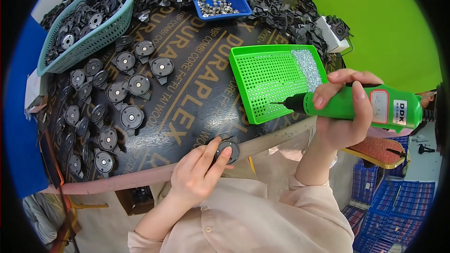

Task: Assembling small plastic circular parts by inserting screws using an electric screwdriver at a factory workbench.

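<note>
My right hand (349, 98) is wrapped round a green electric screwdriver (344, 105), its bit pointing left over the near corner of a green perforated tray (236, 79). Small screws fill the holes of that tray, and a heap of loose screws (308, 68) lies at its right end. At the table's front edge, my left hand (196, 171) grips a round black plastic part (228, 151) with its fingers on the disc. The screwdriver's bit is apart from that part. To the left, several similar round black parts (132, 117) lie spread on the table.
A teal basket (89, 47) full of black parts stands at the back left. Beyond the tray, a blue bin (220, 16) holds small metal pieces. Black plastic pieces (276, 0) are piled along the back. A white box (333, 35) stands at the right edge.
</note>
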Demonstrator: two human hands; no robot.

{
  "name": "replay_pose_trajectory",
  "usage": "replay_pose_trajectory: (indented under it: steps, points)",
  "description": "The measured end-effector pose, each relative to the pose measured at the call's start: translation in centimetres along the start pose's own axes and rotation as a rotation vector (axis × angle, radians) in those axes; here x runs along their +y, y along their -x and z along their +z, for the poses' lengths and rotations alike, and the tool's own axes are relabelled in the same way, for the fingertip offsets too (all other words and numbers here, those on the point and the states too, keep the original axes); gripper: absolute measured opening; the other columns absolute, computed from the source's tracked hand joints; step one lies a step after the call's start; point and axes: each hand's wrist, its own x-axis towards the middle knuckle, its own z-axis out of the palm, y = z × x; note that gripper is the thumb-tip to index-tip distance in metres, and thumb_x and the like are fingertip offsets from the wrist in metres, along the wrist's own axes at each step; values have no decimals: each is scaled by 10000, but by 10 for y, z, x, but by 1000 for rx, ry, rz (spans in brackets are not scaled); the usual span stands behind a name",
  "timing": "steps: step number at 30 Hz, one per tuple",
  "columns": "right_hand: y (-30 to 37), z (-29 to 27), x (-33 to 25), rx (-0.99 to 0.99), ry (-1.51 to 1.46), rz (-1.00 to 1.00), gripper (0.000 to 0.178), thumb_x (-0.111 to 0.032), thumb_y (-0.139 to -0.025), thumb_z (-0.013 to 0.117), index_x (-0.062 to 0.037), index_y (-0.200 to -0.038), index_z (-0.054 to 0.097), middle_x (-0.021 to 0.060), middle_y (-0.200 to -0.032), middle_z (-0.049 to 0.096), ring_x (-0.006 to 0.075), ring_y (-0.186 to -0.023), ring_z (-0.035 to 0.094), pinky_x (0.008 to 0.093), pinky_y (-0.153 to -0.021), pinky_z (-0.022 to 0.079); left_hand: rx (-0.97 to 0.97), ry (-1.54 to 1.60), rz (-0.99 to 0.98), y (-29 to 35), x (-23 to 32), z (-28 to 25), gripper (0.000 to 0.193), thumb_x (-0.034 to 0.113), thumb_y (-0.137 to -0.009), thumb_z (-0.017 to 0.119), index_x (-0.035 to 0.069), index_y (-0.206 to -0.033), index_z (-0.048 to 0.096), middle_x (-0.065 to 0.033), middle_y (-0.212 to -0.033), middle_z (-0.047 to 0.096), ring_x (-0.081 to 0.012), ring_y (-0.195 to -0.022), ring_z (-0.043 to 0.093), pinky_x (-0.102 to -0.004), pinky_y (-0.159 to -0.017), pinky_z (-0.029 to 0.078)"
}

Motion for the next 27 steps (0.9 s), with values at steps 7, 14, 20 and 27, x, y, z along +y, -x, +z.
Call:
replay_pose_trajectory:
  steps: [7,14,20,27]
  points:
    - [-2,-1,11,13,61,-12,178,-57,-862,533,73,-980,501,252,-773,632,208,-431,563,321,-554,492,-13,11,-11,1,1,1,527,121,-568,838,27,-1054,656,-194,-1026,661,-244,-741,621,-298,-605,538]
    - [-2,5,7,22,59,48,153,-62,-869,533,59,-954,495,233,-737,623,205,-432,558,334,-592,495,-5,15,-19,1,0,1,514,128,-573,838,30,-1046,664,-189,-1029,663,-240,-736,619,-295,-603,535]
    - [-2,2,10,-35,37,11,140,-56,-871,532,55,-946,490,235,-763,628,203,-432,556,301,-496,467,-21,-11,18,1,-3,0,364,150,-730,783,17,-1049,670,-169,-1004,667,-219,-719,622,-278,-603,535]
    - [-3,3,-2,-20,16,15,168,-54,-885,509,65,-998,476,273,-828,625,231,-462,573,321,-464,469,-21,-14,5,3,-3,-2,370,147,-746,774,21,-1075,662,-167,-1024,664,-212,-726,619,-276,-611,533]
